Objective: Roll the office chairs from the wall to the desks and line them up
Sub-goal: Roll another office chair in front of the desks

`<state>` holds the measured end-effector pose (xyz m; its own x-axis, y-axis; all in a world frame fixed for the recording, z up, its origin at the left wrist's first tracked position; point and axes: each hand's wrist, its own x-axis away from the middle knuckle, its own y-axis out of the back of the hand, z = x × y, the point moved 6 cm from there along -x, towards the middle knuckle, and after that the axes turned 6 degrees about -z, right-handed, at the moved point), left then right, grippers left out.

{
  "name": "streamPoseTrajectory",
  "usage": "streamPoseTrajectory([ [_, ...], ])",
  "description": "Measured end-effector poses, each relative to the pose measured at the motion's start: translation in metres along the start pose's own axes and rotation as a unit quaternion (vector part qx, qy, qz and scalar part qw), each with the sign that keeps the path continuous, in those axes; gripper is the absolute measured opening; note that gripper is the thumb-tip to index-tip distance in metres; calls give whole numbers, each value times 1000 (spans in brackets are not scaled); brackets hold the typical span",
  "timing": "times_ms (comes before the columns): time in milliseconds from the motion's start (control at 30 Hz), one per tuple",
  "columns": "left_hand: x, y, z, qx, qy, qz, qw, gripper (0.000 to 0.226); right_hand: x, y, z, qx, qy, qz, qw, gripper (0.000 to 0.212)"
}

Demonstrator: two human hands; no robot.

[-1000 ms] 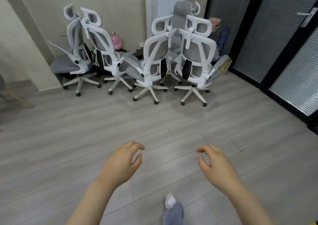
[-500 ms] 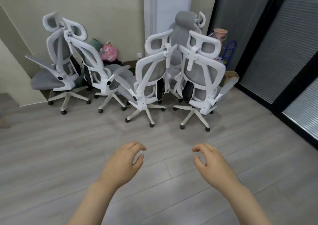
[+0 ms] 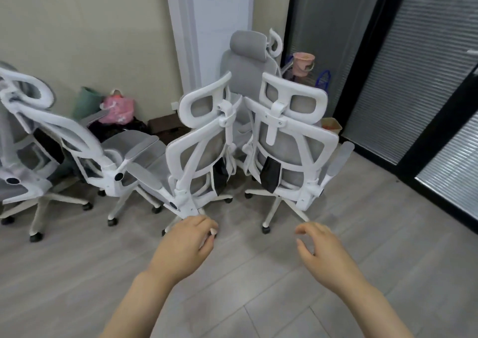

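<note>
Closer now, chairs crowd together; pink bag behind; both hands empty, loosely curled.

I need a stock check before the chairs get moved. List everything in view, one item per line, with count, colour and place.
office chairs: five, white frames with grey mesh, clustered by the wall; two in front with their backs to the camera, one behind them, two at the left.
pink bag: one, pink, on the floor by the wall behind the left chairs.
green bin: one, green, left of the pink bag against the wall.
pink bucket: one, pink, raised in the corner behind the right chairs.
blue rack: one, blue, beside the bucket; partly hidden.
small box: one, tan, on the floor by the dark door frame.
floor: grey planks.
left hand: fingers loosely curled, holding nothing.
right hand: fingers loosely curled, holding nothing.
</note>
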<state>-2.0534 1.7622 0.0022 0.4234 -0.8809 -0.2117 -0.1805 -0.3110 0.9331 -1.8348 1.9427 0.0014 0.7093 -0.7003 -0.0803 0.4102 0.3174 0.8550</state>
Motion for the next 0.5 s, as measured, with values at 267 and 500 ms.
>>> streamPoseTrajectory([
  [267, -169, -14, 24, 12, -49, 0, 999, 20, -134, 17, -30, 19, -33, -34, 999, 14],
  [500, -322, -35, 14, -1, -76, -28, 997, 26, -264, 59, -77, 16, -31, -76, 996, 21],
])
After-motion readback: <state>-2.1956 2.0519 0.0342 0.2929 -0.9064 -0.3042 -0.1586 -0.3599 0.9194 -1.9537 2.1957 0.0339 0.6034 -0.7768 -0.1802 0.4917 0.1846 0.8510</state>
